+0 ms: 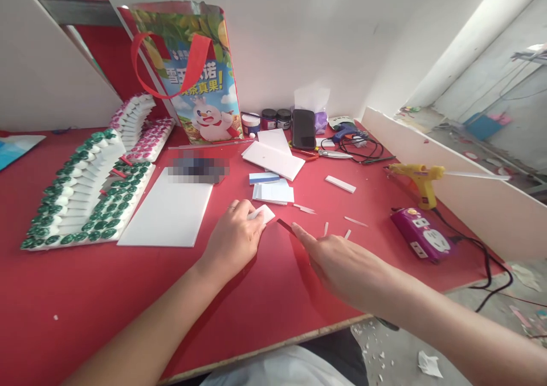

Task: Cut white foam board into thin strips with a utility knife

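My left hand (233, 235) is closed on a small white foam-like piece (267, 213), whose end sticks out past the fingertips. My right hand (342, 261) grips a knife, its index finger stretched along the thin dark blade (284, 225). The blade's tip is a little right of the white piece, apart from it; the handle is hidden under my palm. Just beyond my left hand lies a stack of small white rectangles (274, 193) with a blue-edged strip (264, 178). Thin white offcuts (304, 208) are scattered near my right hand.
A white board (164, 215) and foam models with green dots (85, 204) stand left. Behind are a printed bag (209, 98), white sheets (273, 159), a phone (303, 128) and scissors (335, 154). A yellow glue gun (421, 178) and purple power strip (421, 235) are right.
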A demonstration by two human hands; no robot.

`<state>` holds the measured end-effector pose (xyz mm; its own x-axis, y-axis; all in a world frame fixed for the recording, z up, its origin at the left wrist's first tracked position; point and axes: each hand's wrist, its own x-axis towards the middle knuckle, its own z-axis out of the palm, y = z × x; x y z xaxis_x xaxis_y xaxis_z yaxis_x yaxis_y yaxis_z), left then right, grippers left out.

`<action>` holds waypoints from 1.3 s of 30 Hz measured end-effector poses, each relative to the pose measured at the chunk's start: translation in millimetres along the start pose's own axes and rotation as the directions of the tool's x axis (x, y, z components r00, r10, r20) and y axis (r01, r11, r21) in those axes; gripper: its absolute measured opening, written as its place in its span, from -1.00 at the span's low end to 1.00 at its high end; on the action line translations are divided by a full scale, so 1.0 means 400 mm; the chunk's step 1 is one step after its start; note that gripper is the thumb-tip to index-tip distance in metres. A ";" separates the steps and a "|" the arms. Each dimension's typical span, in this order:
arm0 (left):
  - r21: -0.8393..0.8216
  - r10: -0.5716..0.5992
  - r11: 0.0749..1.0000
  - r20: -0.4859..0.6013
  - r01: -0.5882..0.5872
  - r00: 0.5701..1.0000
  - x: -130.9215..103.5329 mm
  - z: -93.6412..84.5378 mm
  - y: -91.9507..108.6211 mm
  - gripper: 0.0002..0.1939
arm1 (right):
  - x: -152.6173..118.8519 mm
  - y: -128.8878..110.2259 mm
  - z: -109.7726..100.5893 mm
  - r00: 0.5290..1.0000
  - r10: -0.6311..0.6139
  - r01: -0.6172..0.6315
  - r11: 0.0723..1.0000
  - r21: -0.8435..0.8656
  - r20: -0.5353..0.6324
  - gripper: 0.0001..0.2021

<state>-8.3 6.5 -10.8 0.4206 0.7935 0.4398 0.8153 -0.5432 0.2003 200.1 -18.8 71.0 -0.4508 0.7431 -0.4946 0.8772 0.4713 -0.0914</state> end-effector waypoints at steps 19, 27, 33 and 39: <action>-0.413 -0.029 0.908 -0.227 -0.069 0.974 0.017 -0.048 -0.063 -0.58 | 0.093 0.048 -0.033 0.836 0.399 -0.412 0.910 0.050 -0.377 -0.78; -0.383 -0.006 0.917 -0.298 -0.114 0.954 0.020 -0.071 -0.048 -0.56 | 0.184 0.062 -0.077 0.954 -0.173 0.259 0.062 0.964 -0.245 -0.56; -0.490 -0.062 0.867 -0.282 -0.088 0.957 0.013 -0.064 -0.031 -0.51 | 0.227 0.079 -0.033 0.918 -0.311 0.167 -0.261 0.951 -0.246 -0.63; -0.542 -0.097 0.839 -0.241 -0.051 0.966 0.007 -0.057 -0.015 -0.46 | 0.220 0.087 -0.020 0.902 -0.367 0.111 -0.313 0.943 -0.228 -0.66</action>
<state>-21.0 5.8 9.3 0.2311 0.7529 0.6162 0.4472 -0.6447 0.6200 189.8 66.9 31.4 -0.7662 0.6054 -0.2153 -0.1692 -0.5133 -0.8414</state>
